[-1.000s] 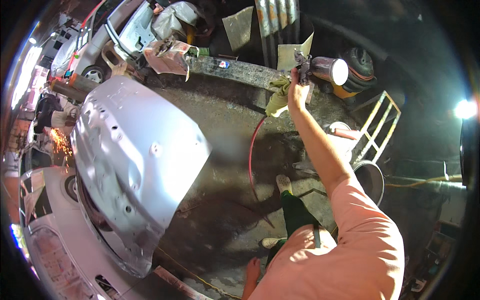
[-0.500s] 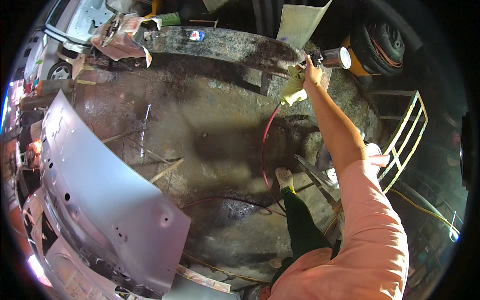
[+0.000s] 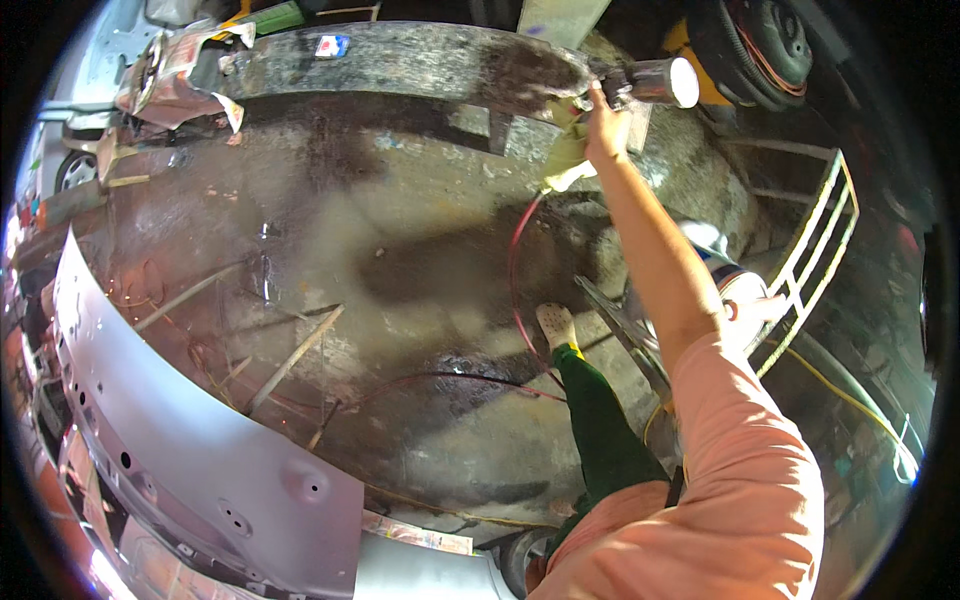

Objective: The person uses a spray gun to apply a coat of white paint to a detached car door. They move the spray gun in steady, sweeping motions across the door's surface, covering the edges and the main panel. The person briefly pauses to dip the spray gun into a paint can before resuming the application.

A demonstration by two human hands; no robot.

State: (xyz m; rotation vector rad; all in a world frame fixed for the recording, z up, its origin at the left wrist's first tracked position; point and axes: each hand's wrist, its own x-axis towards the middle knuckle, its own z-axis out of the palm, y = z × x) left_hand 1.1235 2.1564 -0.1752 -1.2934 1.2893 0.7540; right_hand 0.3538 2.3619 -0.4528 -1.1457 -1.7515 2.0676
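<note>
My right arm stretches forward from the lower right. My right hand (image 3: 608,130) is closed around a dark spray gun (image 3: 614,92) near the right end of the long bench (image 3: 420,65). The gun's shiny metal cup (image 3: 664,83) sticks out to the right. A pale yellow-green cloth (image 3: 566,160) hangs beside the grip, and a red hose (image 3: 514,262) runs down from it to the floor. How the fingers sit on the trigger is too small to tell. My left hand is not in view.
At lower left stands a large silver car panel (image 3: 210,420) with holes. Wooden stand legs (image 3: 295,360) rise beside it. Right of my arm are a round can (image 3: 735,280), partly hidden, and a pale metal frame (image 3: 815,255). A dark drum-shaped machine (image 3: 750,50) stands far right.
The whole view has shifted, so the bench and gun sit higher and the silver panel lower and farther left. My right hand keeps its grip on the spray gun.
</note>
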